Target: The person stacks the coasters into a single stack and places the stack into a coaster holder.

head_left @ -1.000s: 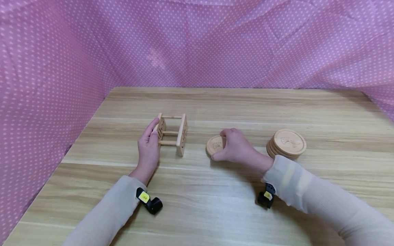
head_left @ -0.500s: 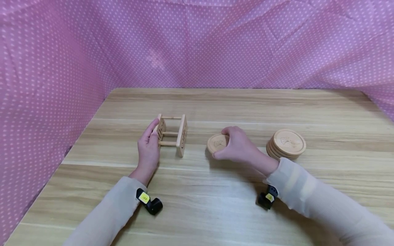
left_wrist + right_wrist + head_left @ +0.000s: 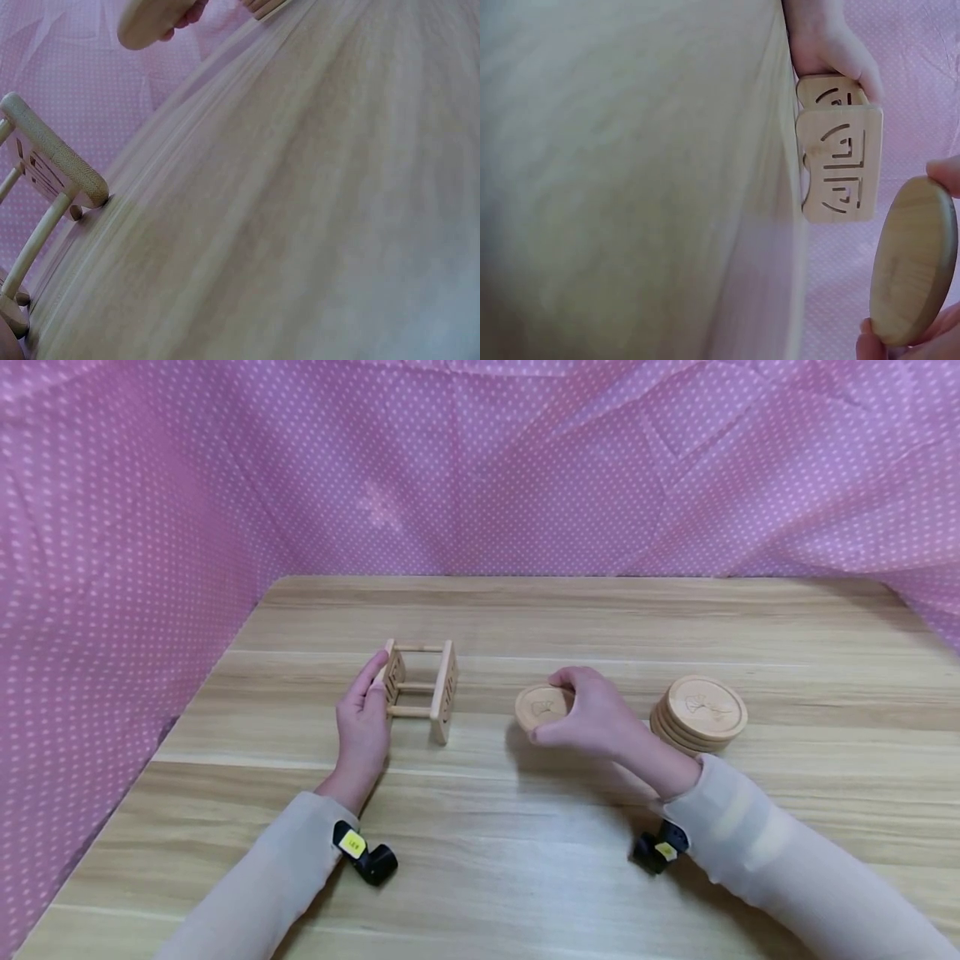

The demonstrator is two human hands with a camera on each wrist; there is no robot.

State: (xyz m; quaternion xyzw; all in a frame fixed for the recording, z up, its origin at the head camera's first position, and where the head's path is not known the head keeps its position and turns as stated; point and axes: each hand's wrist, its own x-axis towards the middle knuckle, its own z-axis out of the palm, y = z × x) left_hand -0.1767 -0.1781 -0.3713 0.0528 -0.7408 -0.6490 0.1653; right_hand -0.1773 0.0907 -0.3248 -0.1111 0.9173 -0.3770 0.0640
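Observation:
My right hand (image 3: 596, 714) pinches a round wooden coaster (image 3: 542, 707) by its rim, thumb on the near side and fingers on the far side. An engraved leaf-like design shows on its face, and a shadow lies on the table below it. In the right wrist view the coaster (image 3: 913, 262) is held clear of the tabletop. My left hand (image 3: 362, 727) holds the left side panel of a wooden coaster holder (image 3: 444, 693), which stands on the table. Its two cut-out panels are joined by thin rods, with nothing between them. Some left fingers are hidden behind the panel.
A stack of several matching coasters (image 3: 705, 710) stands right of my right hand, near the forearm. The wood-grain table (image 3: 480, 860) ends at a pink dotted cloth (image 3: 480, 468) behind and at the sides. Each wrist carries a black camera.
My right hand has raised the coaster off the table and drawn it slightly to the right, with its shadow spreading. The left hand and the holder stay in place.

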